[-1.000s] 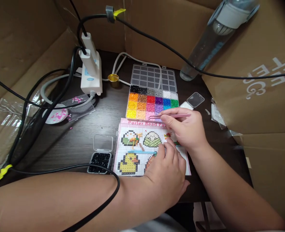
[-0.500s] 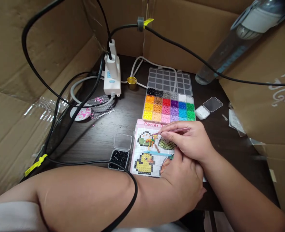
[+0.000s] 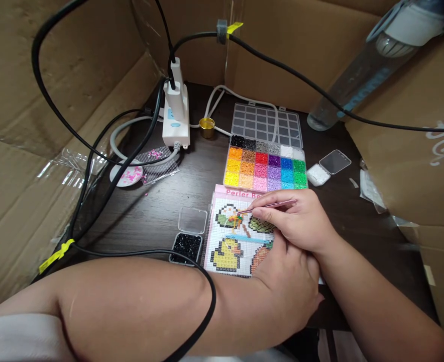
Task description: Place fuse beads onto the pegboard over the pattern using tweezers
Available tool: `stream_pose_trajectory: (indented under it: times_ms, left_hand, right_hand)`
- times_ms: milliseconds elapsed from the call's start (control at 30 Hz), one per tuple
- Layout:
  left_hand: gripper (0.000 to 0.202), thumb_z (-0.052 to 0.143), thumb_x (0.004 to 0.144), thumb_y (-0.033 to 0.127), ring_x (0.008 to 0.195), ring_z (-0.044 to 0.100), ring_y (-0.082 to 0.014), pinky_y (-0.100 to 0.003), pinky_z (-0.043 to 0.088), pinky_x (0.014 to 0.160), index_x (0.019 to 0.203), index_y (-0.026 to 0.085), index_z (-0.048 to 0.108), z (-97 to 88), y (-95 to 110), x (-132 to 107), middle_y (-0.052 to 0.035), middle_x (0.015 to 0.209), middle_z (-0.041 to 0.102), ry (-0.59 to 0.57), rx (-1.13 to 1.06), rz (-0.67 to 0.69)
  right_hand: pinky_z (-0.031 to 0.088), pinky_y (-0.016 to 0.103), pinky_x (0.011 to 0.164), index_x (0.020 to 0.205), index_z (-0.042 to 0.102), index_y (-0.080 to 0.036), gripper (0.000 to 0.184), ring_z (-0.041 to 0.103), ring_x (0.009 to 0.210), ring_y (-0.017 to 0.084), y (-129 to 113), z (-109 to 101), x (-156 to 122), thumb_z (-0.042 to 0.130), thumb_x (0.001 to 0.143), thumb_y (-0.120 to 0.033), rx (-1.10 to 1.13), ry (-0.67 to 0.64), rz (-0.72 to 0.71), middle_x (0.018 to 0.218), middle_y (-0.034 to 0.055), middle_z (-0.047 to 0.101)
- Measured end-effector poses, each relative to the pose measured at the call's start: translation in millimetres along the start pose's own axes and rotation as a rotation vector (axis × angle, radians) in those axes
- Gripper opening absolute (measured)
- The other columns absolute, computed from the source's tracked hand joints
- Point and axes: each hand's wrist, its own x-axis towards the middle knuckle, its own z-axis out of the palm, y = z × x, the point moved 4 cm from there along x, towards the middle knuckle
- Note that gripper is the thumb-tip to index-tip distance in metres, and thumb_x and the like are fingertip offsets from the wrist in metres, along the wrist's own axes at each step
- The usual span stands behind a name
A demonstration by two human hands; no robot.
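Observation:
My right hand grips pink tweezers between thumb and fingers, their tips pointing left over the pattern. My left hand lies curled under the right one at the pattern's lower right; its fingertips are hidden. Beneath them is a "Perler Beads" pattern sheet with a gridded duck, a carrot-like shape and other figures, a clear pegboard seemingly over it. Orange, green, brown and blue beads lie near the tweezer tips. Whether the tips hold a bead is too small to tell.
Behind the sheet stands an open bead box sorted by colour. Small boxes of black beads and white beads sit either side. A power strip, gold cup, bottle and looping black cable are close by.
The tweezers' tips have dropped slightly toward the pattern, near the orange and green beads. The left hand has stayed in place. The whole view has shifted a little.

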Motion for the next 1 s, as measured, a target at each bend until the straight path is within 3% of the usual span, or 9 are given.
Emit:
stream_pose_trajectory:
  times_ms: [233,533,800,1000]
  left_hand:
    - [0.06,0.05,0.089,0.053,0.135,0.035,-0.0396,-0.055,0.032,0.102,0.133,0.013,0.059,-0.1,1,0,-0.017,0.136,0.056,-0.021,-0.005,0.013]
    - [0.061,0.048,0.09,0.052,0.137,0.033,-0.0387,-0.055,0.028,0.109,0.133,0.011,0.058,-0.3,0,1,-0.016,0.136,0.057,-0.013,-0.012,-0.004]
    - [0.061,0.049,0.088,0.055,0.123,0.047,-0.038,-0.049,0.035,0.099,0.125,0.009,0.062,-2.0,-2,1,-0.0192,0.13,0.059,-0.004,0.003,-0.021]
    - [0.06,0.048,0.088,0.055,0.12,0.048,-0.038,-0.049,0.034,0.098,0.122,0.009,0.064,-1.4,-2,1,-0.0191,0.125,0.062,-0.002,0.018,-0.016]
  right_hand:
    - [0.06,0.027,0.061,0.074,0.079,-0.019,0.006,0.073,0.068,0.019,2,1,0,0.079,0.071,-0.025,-0.004,-0.013,0.01,0.077,0.0062,0.078]
    - [0.06,0.027,0.061,0.073,0.078,-0.019,0.006,0.073,0.067,0.019,1,-2,0,0.08,0.07,-0.024,0.002,0.043,-0.001,0.074,0.0056,0.077]
    - [0.058,0.027,0.051,0.071,0.077,-0.021,0.006,0.071,0.06,0.019,2,-21,1,0.081,0.068,-0.025,0.005,0.314,0.001,0.067,0.0042,0.075]
    - [0.055,0.027,0.048,0.074,0.077,-0.019,0.009,0.068,0.056,0.018,9,-21,5,0.08,0.069,-0.027,-0.015,0.247,0.035,0.061,0.0037,0.072]
